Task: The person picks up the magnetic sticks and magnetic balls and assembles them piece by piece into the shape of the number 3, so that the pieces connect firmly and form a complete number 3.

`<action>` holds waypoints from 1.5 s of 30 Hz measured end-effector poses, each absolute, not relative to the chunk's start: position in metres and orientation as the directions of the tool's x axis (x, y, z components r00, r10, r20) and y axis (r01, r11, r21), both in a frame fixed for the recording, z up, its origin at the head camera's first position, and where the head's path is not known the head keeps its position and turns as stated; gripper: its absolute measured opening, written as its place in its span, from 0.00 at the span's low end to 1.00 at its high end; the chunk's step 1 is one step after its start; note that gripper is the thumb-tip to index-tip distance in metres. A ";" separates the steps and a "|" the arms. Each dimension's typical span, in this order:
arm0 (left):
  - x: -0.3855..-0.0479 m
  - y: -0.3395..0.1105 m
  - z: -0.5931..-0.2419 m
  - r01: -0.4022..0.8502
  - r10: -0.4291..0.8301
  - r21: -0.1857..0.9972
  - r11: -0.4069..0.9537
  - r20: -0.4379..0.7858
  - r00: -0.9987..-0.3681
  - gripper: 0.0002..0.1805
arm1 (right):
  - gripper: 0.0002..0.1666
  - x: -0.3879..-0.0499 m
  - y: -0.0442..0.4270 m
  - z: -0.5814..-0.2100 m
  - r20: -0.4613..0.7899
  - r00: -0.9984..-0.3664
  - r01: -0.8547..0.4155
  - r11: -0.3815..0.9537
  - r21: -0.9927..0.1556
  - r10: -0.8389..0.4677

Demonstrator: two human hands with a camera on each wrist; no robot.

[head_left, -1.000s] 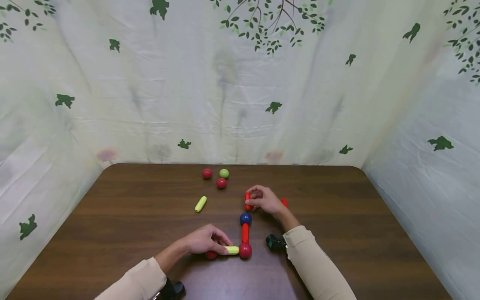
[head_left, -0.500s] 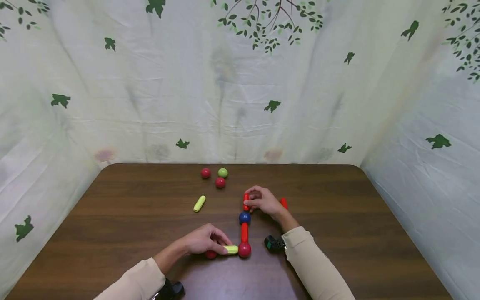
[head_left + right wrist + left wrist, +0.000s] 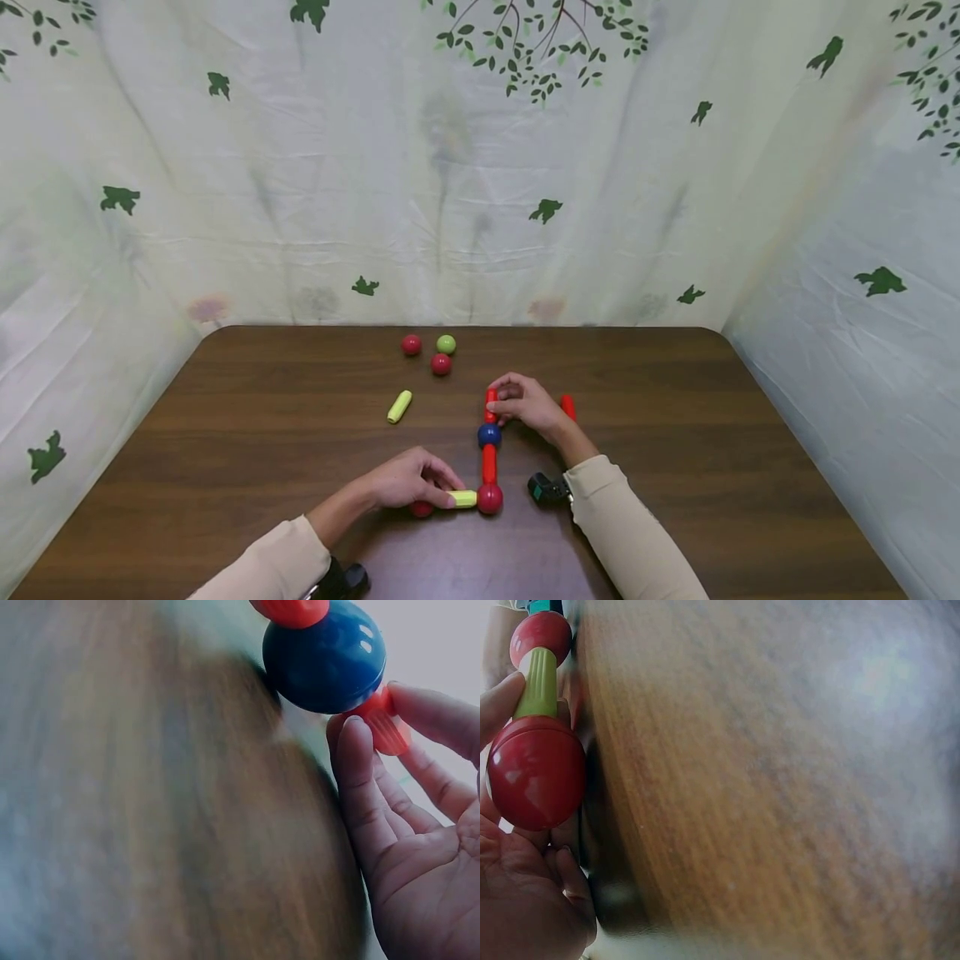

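Note:
My left hand (image 3: 412, 479) pinches a ribbed yellow rod (image 3: 465, 499) that joins two red balls; the left ball (image 3: 536, 774) sits by the palm in the left wrist view. The right-hand red ball (image 3: 490, 498) also bears a red rod (image 3: 489, 464), which runs away from me to a blue ball (image 3: 490, 435). Beyond that ball, my right hand (image 3: 528, 408) pinches another red rod (image 3: 388, 731) between thumb and fingertips. In the right wrist view this rod's end meets the blue ball. All these pieces lie in an L shape on the table.
Two red balls (image 3: 411, 345) and a green ball (image 3: 446, 344) lie near the far edge of the wooden table (image 3: 285, 417). A loose yellow rod (image 3: 400, 407) is left of the right hand. Behind the right wrist, another red rod (image 3: 567, 407) is partly hidden.
My right hand has brought its red rod slightly toward me, closing the gap to the blue ball. My left hand keeps its hold on the yellow rod.

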State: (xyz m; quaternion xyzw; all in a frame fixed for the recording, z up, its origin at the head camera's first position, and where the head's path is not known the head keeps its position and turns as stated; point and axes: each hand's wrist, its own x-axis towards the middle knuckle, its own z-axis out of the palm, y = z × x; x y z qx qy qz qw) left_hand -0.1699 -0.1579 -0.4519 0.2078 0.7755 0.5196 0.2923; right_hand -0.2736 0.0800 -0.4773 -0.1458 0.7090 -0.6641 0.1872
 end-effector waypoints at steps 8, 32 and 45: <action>-0.170 -0.158 -0.451 0.016 0.625 0.927 0.374 -0.239 -0.743 0.10 | 0.20 -0.275 0.079 -0.477 -0.098 -0.888 0.066 0.088 -0.994 -0.449; -0.171 -0.159 -0.453 0.042 0.617 0.912 0.407 -0.241 -0.750 0.09 | 0.23 -0.285 0.085 -0.448 -0.075 -0.886 -0.039 0.235 -0.971 -0.458; -0.170 -0.161 -0.449 0.031 0.619 0.914 0.405 -0.249 -0.744 0.09 | 0.25 -0.315 0.062 -0.419 -0.030 -0.834 -0.219 0.380 -0.899 -0.551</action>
